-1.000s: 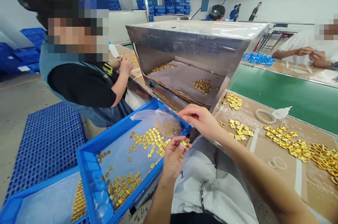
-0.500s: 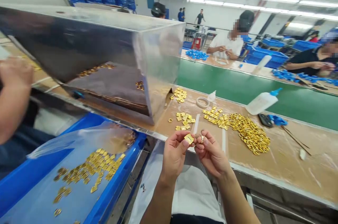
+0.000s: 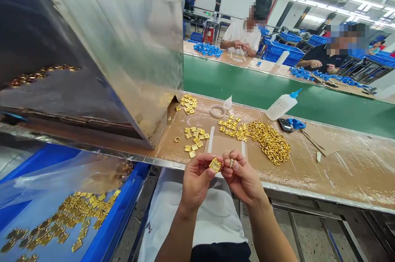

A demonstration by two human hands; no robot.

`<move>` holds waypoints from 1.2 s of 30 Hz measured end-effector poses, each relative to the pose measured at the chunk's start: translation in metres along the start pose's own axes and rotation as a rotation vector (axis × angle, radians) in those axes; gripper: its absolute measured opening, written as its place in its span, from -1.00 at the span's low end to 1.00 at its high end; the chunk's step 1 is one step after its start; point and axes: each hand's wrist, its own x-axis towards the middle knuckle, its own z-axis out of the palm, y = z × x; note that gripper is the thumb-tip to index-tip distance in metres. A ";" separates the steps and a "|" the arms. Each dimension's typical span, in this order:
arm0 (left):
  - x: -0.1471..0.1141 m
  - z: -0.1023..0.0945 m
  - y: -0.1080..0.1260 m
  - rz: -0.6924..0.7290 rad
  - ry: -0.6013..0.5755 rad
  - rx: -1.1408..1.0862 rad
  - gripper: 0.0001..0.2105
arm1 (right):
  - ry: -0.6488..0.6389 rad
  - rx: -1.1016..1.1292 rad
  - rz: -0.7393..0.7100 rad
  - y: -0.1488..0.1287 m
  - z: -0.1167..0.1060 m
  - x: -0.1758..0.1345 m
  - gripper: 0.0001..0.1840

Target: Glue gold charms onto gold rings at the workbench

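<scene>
Square piece: our left hand [image 3: 196, 181] pinches a shiny gold square metal piece [image 3: 215, 165], face patterned, above our white-clad lap [image 3: 212, 216].
Ring: our right hand [image 3: 243, 177] pinches a gold metal ring [image 3: 231, 163] beside it.
Markings: too small for us to read.

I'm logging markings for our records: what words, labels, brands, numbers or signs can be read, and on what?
None can be read.
Gold square in the left hand: surface detail too small to make out.
White clothing on the lap: small dark mark, too small to read.
Blue-tipped bottle: no legible text.
</scene>
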 end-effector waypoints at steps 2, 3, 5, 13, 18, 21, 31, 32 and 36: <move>0.001 -0.002 0.000 0.004 0.014 -0.003 -0.67 | 0.000 -0.016 0.000 0.002 0.000 0.002 -0.82; 0.001 -0.003 0.000 0.005 0.021 -0.011 -0.67 | -0.001 -0.025 -0.003 0.002 0.000 0.003 -0.82; 0.002 -0.003 0.000 0.006 0.024 -0.043 -0.69 | -0.005 -0.046 -0.018 0.002 0.002 0.005 -0.84; 0.003 -0.001 -0.002 -0.056 0.056 -0.075 -0.66 | 0.017 -0.176 -0.143 -0.002 0.004 0.004 -0.87; 0.008 -0.002 -0.007 -0.073 0.040 -0.063 -0.64 | 0.112 -0.307 -0.203 -0.007 0.001 0.004 -0.84; 0.010 -0.001 -0.010 -0.081 0.031 -0.050 -0.63 | 0.176 -0.371 -0.237 -0.008 -0.001 0.005 -0.80; 0.009 -0.002 -0.030 -0.064 0.038 -0.015 -0.66 | 0.282 -0.721 -0.250 -0.015 -0.005 0.000 -0.77; 0.009 -0.001 -0.031 -0.056 0.044 -0.008 -0.66 | 0.286 -0.776 -0.263 -0.017 -0.004 -0.001 -0.77; 0.009 0.002 -0.032 -0.066 0.061 0.016 -0.65 | 0.340 -0.938 -0.312 -0.020 0.001 -0.005 -0.74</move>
